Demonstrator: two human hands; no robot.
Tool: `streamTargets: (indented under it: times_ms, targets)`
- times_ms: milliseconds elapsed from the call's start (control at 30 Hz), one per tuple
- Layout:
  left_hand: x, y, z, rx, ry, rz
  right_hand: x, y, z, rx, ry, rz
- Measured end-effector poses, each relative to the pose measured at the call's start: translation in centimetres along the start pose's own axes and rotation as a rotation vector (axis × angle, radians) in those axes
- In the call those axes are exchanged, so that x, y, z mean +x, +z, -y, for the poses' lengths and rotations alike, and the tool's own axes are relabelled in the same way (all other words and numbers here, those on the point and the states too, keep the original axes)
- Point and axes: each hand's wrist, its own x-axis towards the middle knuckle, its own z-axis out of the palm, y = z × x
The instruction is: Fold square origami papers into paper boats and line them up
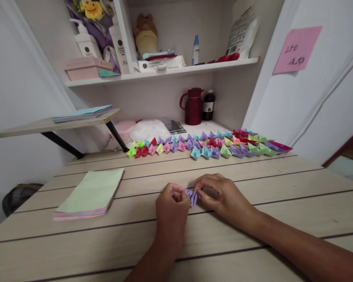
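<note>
A small folded piece of purple paper [191,197] is held just above the wooden table, between my two hands. My left hand [174,201] is closed, its thumb and fingers pinching the paper's left side. From the right, my right hand [217,192] pinches the paper's upper right edge between thumb and forefinger. Parts of the fold are hidden by my fingertips. Beyond my hands stand rows of folded paper boats [215,152] in purple, blue, green, red, pink and yellow.
A stack of paper sheets [90,192], light green on top, lies on the left of the table [129,243]. Behind it a small raised shelf [59,124] carries more paper. A dark red jug [193,106] and a dark bottle [208,105] stand at the back.
</note>
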Motion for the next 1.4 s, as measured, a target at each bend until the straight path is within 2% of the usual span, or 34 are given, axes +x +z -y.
streamTargets:
  times_ms: [133, 300, 433, 567, 700, 1000, 1400]
  targets:
    - [0.1, -0.4, -0.1, -0.034, 0.013, 0.084, 0.2, -0.5, -1.0, 0.024, -0.081, 0.017]
    - [0.4, -1.0, 0.0, 0.033, 0.238, 0.049, 0.3, -0.8, -1.4, 0.025, -0.098, 0.027]
    - [0.6, -1.2, 0.3, 0.078, 0.314, 0.116, 0.2, -0.9, -1.4, 0.029, -0.151, 0.055]
    - [0.7, -1.0, 0.2, 0.071, 0.245, 0.194, 0.1, -0.8, -1.6, 0.055, -0.204, 0.05]
    - [0.7, -0.9, -0.1, 0.098, 0.152, 0.158, 0.1, -0.9, -2.0, 0.094, -0.206, 0.074]
    - [0.7, -0.6, 0.1, 0.143, 0.166, 0.121, 0.1, -1.1, -1.0, 0.161, -0.174, 0.308]
    - [0.9, -0.3, 0.4, 0.161, 0.158, 0.11, 0.0, 0.0, -2.1, -0.016, -0.231, 0.291]
